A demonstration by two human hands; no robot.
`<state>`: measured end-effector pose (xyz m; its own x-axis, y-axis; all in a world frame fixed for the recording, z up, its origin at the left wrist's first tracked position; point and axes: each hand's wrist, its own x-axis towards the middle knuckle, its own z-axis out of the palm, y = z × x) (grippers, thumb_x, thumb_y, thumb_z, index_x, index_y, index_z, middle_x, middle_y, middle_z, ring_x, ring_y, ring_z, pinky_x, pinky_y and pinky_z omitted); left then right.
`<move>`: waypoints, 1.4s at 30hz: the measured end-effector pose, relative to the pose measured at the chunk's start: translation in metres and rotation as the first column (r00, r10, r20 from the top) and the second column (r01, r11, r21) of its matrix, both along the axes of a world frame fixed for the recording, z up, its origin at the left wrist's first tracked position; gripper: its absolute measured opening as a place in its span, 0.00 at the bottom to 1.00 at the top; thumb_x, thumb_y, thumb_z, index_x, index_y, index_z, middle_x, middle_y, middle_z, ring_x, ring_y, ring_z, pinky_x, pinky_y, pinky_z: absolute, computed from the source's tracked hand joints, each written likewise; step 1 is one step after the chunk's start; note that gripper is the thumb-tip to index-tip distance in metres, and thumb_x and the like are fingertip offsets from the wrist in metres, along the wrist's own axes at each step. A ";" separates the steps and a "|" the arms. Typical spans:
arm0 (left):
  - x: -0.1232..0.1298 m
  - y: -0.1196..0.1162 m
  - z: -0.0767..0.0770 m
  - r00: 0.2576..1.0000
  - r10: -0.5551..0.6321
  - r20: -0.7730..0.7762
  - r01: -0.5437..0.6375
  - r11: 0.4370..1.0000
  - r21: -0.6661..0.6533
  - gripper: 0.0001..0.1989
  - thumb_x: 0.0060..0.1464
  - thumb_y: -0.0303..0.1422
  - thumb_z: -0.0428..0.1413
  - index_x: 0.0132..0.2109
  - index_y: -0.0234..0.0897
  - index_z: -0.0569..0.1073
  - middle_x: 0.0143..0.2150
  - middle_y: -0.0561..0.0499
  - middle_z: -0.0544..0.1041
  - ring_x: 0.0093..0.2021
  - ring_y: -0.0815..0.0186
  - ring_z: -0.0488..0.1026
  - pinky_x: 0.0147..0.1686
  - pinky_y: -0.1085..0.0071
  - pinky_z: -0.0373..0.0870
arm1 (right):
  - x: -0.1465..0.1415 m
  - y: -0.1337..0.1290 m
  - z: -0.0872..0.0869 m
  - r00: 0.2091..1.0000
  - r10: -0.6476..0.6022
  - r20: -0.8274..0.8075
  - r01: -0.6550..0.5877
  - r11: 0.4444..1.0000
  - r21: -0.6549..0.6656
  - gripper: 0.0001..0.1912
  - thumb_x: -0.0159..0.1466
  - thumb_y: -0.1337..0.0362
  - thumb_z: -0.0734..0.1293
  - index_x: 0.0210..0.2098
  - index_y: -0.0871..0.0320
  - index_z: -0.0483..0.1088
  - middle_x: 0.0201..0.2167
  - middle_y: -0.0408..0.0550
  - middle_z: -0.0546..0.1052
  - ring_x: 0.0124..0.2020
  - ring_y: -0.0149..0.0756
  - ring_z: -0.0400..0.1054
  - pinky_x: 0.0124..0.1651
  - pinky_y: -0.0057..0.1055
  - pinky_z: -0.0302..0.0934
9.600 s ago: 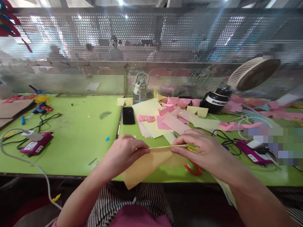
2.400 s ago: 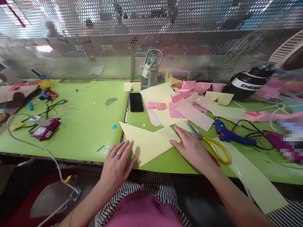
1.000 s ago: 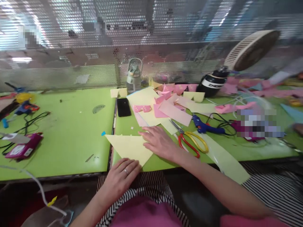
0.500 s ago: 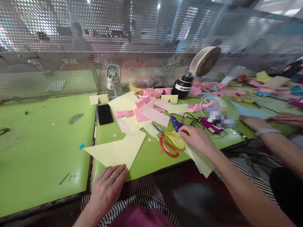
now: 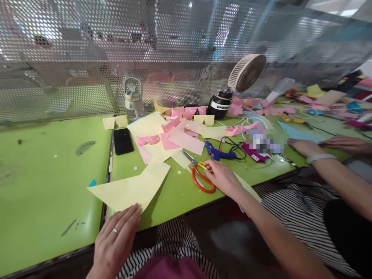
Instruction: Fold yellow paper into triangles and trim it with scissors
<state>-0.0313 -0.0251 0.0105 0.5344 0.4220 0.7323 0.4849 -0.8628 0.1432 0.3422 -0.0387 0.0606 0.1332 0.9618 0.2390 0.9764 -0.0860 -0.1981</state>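
Observation:
Near the table's front edge, my left hand point(image 5: 119, 232) holds the corner of a pale yellow paper sheet point(image 5: 130, 184), fingers on top and thumb hidden. The sheet is angular, with a notch in its far edge, and its right side casts a shadow. My right hand point(image 5: 222, 176) has its fingertips closed on the yellow handle of a pair of scissors point(image 5: 203, 185), whose other handle is red. The blades lie over paper scraps, pointing away to the left. Just beyond this hand rests a blue glue gun point(image 5: 217, 152). Another yellow sheet point(image 5: 248, 188) lies partly under my right forearm.
Pink and yellow paper pieces point(image 5: 186, 139), some cut like glasses, cover the middle. A phone point(image 5: 123, 141), a bottle point(image 5: 134, 101), a black jug point(image 5: 220, 105) and a fan point(image 5: 247, 71) stand or lie behind. At right, a co-worker's hands point(image 5: 305, 147) rest near blue paper.
My right hand has moved left from beside the glue gun onto the scissors' yellow handle. My left hand and the yellow sheet have shifted slightly left and nearer.

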 end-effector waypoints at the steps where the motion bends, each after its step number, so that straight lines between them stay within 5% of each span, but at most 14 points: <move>1: 0.000 0.001 0.002 1.000 -0.005 0.018 0.005 1.000 -0.004 0.17 0.59 0.20 0.56 0.54 0.31 0.73 0.49 0.44 0.80 0.48 0.61 0.77 0.52 0.64 0.69 | 0.000 0.000 -0.003 1.000 -0.017 -0.013 0.017 1.000 0.012 0.09 0.62 0.66 0.59 0.39 0.55 0.70 0.35 0.50 0.79 0.34 0.39 0.74 0.36 0.36 0.68; 7: -0.011 -0.002 0.008 0.998 -0.037 0.048 0.037 0.999 0.009 0.18 0.57 0.18 0.57 0.54 0.31 0.73 0.47 0.43 0.81 0.49 0.62 0.77 0.52 0.65 0.70 | 0.008 0.003 -0.002 0.990 -0.073 -0.122 0.081 0.995 0.065 0.07 0.62 0.62 0.60 0.38 0.54 0.68 0.31 0.48 0.79 0.30 0.38 0.75 0.33 0.34 0.69; 13: -0.030 -0.013 0.001 0.950 -0.225 -0.214 0.232 0.973 0.009 0.17 0.62 0.22 0.52 0.57 0.33 0.71 0.52 0.45 0.79 0.56 0.63 0.74 0.57 0.65 0.70 | 0.024 0.013 0.018 0.971 -0.107 -0.214 0.137 0.982 0.128 0.11 0.62 0.55 0.62 0.37 0.54 0.68 0.30 0.52 0.79 0.27 0.43 0.74 0.31 0.39 0.68; 21: -0.034 -0.012 -0.009 0.966 -0.204 -0.160 0.203 0.979 -0.022 0.17 0.60 0.20 0.54 0.56 0.31 0.71 0.52 0.43 0.79 0.56 0.61 0.73 0.55 0.65 0.72 | 0.023 0.014 0.052 0.926 -0.215 -0.310 0.263 0.957 0.121 0.16 0.60 0.47 0.64 0.36 0.52 0.68 0.32 0.54 0.78 0.32 0.48 0.73 0.37 0.43 0.66; 26: -0.035 -0.009 -0.017 0.975 -0.166 -0.146 0.164 0.986 -0.026 0.18 0.61 0.21 0.53 0.57 0.34 0.71 0.53 0.44 0.79 0.56 0.61 0.73 0.54 0.63 0.71 | 0.012 0.015 0.040 0.949 -0.153 -0.276 0.164 0.986 0.018 0.10 0.59 0.54 0.64 0.35 0.54 0.68 0.30 0.51 0.78 0.29 0.42 0.72 0.33 0.37 0.65; 32: -0.027 -0.005 -0.004 0.989 -0.139 -0.051 0.138 0.990 -0.030 0.15 0.59 0.20 0.55 0.53 0.31 0.74 0.48 0.44 0.81 0.52 0.62 0.76 0.53 0.65 0.71 | 0.000 0.013 0.018 0.978 0.033 -0.207 -0.056 0.993 -0.105 0.07 0.61 0.60 0.61 0.35 0.53 0.68 0.30 0.47 0.79 0.29 0.37 0.72 0.32 0.32 0.64; 37: -0.020 0.000 -0.003 0.986 -0.158 -0.057 0.155 0.987 -0.044 0.14 0.60 0.21 0.54 0.52 0.32 0.74 0.47 0.44 0.81 0.50 0.63 0.77 0.51 0.66 0.72 | 0.008 0.024 0.028 0.980 0.121 -0.157 -0.149 0.973 -0.177 0.09 0.63 0.56 0.61 0.35 0.53 0.70 0.32 0.45 0.79 0.31 0.35 0.73 0.32 0.29 0.64; 42: -0.021 0.003 -0.011 0.980 -0.151 -0.128 0.151 0.989 -0.009 0.16 0.59 0.21 0.55 0.54 0.33 0.74 0.50 0.45 0.80 0.50 0.63 0.76 0.50 0.66 0.71 | 0.025 0.078 0.042 0.998 0.039 0.047 -0.033 0.993 -0.115 0.11 0.66 0.61 0.60 0.45 0.57 0.70 0.44 0.54 0.78 0.44 0.43 0.72 0.46 0.38 0.65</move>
